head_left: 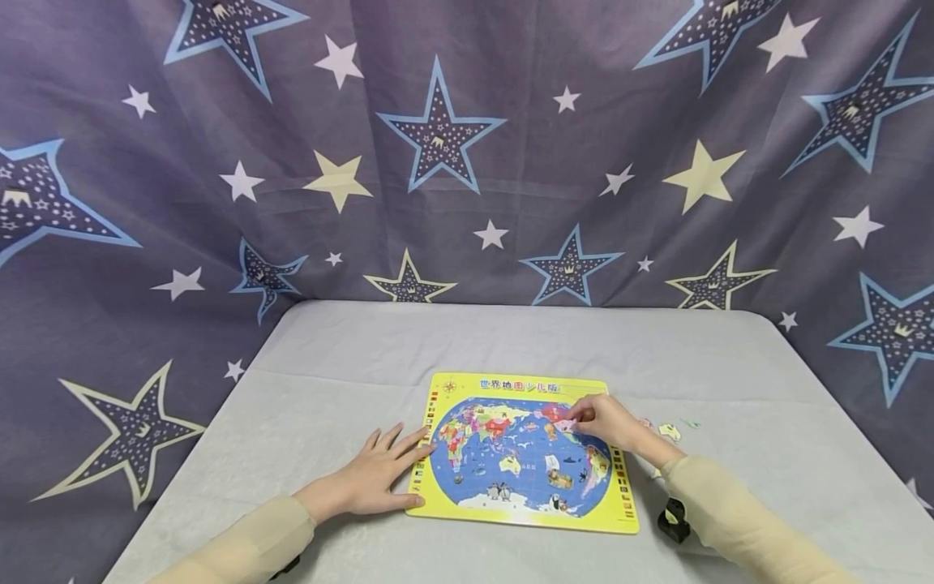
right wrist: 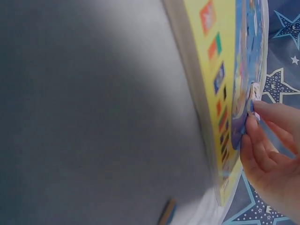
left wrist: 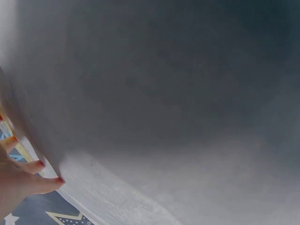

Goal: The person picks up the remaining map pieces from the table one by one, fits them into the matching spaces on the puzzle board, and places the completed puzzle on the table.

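Where my left hand (head_left: 368,480) lies, its fingers are spread wide on the left rim of the board (head_left: 606,523) — probably to keep it from sliding. Right hand (head_left: 607,420): thumb and fingers drawn narrow, pinching one small piece (right wrist: 256,91) at the upper right of the map (head_left: 521,446); a fingertip grip, which I judge suits so thin a part. Whether the piece touches the map beneath my fingers, I cannot tell.

Board: flat, one, between my two hands. Map: picture face, mostly left of my right fingertips and nearer me. Loose pieces (head_left: 668,431): a few, off the board, to the right of my right hand. Obstructions: my right fingers hide the patch of map under them — my wrist also partly screens the nearest loose pieces. Black fitting (head_left: 674,521): one, behind my right fingers, by the sleeve. Table (head_left: 350,357): pale cloth, under everything. Curtain (head_left: 511,105): starred, well beyond both hands' fingertips.
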A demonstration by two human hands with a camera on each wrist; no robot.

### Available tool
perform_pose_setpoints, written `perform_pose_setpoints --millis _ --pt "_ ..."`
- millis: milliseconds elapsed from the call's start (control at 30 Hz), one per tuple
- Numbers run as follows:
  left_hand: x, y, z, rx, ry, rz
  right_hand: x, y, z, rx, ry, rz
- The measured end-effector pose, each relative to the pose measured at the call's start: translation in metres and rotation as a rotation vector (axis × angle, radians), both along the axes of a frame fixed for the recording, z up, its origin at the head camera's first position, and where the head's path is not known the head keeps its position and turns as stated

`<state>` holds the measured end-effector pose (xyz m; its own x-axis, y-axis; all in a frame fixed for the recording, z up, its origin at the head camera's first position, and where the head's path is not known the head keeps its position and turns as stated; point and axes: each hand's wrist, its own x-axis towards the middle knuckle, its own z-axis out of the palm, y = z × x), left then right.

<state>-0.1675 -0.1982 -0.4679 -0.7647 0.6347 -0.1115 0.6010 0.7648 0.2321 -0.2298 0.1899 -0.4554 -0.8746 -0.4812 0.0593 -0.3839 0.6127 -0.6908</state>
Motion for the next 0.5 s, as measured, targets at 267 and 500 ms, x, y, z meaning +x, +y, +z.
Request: perform_pose_setpoints --millis 267,500 --pt "0.0008 0.0003 0.0007 -0.006 -0.016 0.007 0.0016 -0.0011 -0.0016 0.014 0.005 -0.018" --pt "0.0005 0.0001 0.0014 -0.007 -0.018 0.009 0.0009 -0.0029 -0.0028 0.022 0.0 -0.051"
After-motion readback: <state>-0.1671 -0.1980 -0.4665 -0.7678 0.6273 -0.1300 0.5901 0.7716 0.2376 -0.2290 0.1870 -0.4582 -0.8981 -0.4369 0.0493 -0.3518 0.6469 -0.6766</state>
